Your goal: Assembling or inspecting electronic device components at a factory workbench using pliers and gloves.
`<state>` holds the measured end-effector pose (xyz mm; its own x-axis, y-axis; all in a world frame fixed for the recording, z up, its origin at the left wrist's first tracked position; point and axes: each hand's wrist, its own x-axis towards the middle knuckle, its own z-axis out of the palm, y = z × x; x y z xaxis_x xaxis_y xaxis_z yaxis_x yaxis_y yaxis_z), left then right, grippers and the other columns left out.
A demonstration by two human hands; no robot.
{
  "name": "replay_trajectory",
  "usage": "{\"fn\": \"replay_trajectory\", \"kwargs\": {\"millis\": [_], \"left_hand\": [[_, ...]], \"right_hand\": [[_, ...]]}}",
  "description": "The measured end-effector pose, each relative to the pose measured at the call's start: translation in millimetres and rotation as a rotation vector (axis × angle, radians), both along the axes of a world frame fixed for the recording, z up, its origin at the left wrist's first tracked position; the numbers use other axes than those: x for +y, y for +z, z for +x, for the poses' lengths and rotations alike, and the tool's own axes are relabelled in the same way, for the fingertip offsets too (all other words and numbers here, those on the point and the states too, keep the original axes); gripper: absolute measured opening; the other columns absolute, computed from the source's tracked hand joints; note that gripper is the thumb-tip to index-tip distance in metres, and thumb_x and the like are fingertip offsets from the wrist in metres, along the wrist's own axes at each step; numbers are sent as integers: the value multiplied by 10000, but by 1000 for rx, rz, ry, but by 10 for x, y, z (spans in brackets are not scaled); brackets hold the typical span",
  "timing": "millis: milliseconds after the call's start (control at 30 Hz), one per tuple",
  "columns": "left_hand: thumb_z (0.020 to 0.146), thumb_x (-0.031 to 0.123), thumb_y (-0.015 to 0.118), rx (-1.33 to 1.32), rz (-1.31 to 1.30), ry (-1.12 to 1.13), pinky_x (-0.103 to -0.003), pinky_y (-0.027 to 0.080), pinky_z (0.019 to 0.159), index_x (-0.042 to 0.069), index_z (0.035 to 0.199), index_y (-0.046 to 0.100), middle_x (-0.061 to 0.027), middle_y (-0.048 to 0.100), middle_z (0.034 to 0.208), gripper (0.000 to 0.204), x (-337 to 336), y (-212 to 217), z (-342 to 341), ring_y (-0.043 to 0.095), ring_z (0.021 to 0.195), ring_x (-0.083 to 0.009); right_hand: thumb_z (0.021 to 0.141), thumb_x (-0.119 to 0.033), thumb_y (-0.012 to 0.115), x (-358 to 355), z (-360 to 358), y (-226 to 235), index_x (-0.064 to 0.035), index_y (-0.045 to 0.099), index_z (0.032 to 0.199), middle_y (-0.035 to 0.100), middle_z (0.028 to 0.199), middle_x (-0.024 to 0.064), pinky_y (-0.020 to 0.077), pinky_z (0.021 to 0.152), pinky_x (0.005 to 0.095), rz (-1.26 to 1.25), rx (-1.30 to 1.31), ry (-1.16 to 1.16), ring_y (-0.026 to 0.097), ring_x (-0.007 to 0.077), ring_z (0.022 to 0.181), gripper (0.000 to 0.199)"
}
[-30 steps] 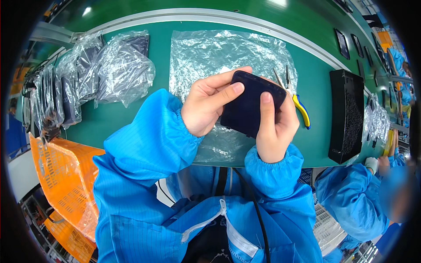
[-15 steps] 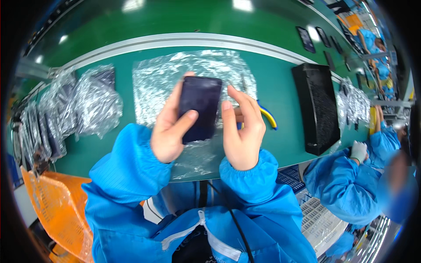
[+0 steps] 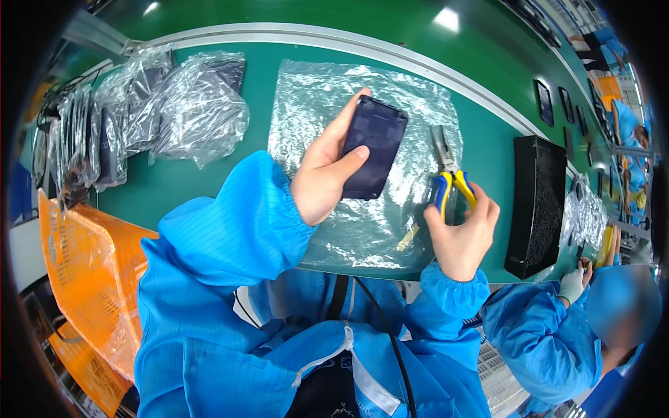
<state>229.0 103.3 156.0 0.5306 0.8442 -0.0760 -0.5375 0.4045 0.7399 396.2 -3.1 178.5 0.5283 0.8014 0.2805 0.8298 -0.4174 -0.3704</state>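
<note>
My left hand (image 3: 324, 174) holds a dark flat rectangular device (image 3: 373, 148) upright above a sheet of clear bubble wrap (image 3: 362, 97) spread on the green table (image 3: 209, 188). My right hand (image 3: 461, 233) closes around the blue and yellow handles of a pair of pliers (image 3: 447, 174) lying at the right edge of the wrap. Both arms wear blue sleeves.
Piles of plastic-bagged dark items (image 3: 160, 104) lie at the left. An orange basket (image 3: 77, 265) stands at the lower left. A black box (image 3: 536, 195) stands at the right, with crumpled plastic (image 3: 589, 216) beyond it. A co-worker in blue with a white glove (image 3: 573, 284) sits at the lower right.
My right hand has let go of the dark device and dropped to the pliers. The left hand alone now holds the device, a little farther right.
</note>
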Motion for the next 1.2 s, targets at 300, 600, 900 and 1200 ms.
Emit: {"fn": "replay_trajectory", "kwargs": {"millis": [300, 600, 900, 1200], "left_hand": [[927, 71, 419, -20, -21, 2, -255, 390, 923, 90, 1411, 172, -51, 446, 1263, 544, -3, 46, -12, 464, 1093, -105], [959, 145, 362, -59, -23, 8, -265, 328, 982, 79, 1407, 187, -57, 414, 1301, 485, -10, 16, -27, 422, 1151, -128], [959, 173, 347, 0, 21, 90, -297, 331, 983, 84, 1413, 156, -97, 374, 1332, 501, -16, -20, -39, 410, 1184, -186], [953, 105, 357, 69, 76, 94, -236, 301, 980, 93, 1422, 123, -74, 328, 1358, 524, -32, -12, -44, 370, 1167, -133]], "right_hand": [[557, -47, 708, 29, -427, 204, 32, 485, 1107, 475, 1052, 124, 512, 571, 251, 237, 477, 163, 548, 143, 737, 598], [561, -96, 746, 144, -832, 85, 13, 482, 1107, 456, 1045, 114, 434, 491, 241, 178, 494, 148, 519, 153, 696, 617], [590, -102, 739, 194, -982, 4, 28, 475, 1107, 450, 1041, 129, 429, 479, 258, 167, 530, 141, 512, 176, 681, 595], [644, -197, 743, 225, -994, -20, 50, 443, 1161, 440, 1048, 175, 494, 537, 345, 97, 317, 251, 587, 300, 730, 647]]}}
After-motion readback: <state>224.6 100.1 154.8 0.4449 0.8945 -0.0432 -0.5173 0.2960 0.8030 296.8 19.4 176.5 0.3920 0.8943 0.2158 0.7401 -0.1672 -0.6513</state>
